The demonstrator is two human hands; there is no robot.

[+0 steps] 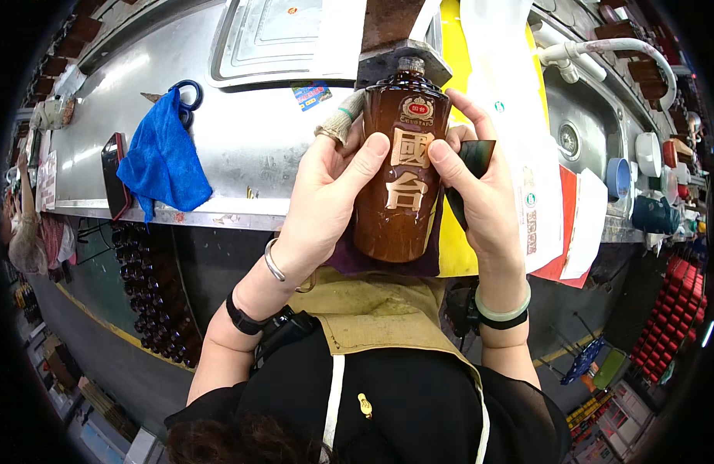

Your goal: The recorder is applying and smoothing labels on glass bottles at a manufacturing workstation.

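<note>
A brown glossy bottle [394, 232] with raised gold characters and a red-and-gold emblem is held between my two hands, its neck pointing away from me. My left hand [324, 189] grips its left side, thumb on the front; pale fabric covers one or more of its fingers. On the right side, my right hand [487, 201] presses a thumb beside the characters, with fingers round the edge. A thin dark green flat piece [478, 157] is also tucked in that hand. Behind the bottle's neck is a dark metal block [372, 71].
To the left on the steel counter [248, 151] lie a blue cloth [167, 158], dark-blue-handled scissors [190, 94] and a phone [112, 174]. A steel tray [268, 39] sits at the back. White sheets [507, 100] over yellow and a sink [585, 139] lie right.
</note>
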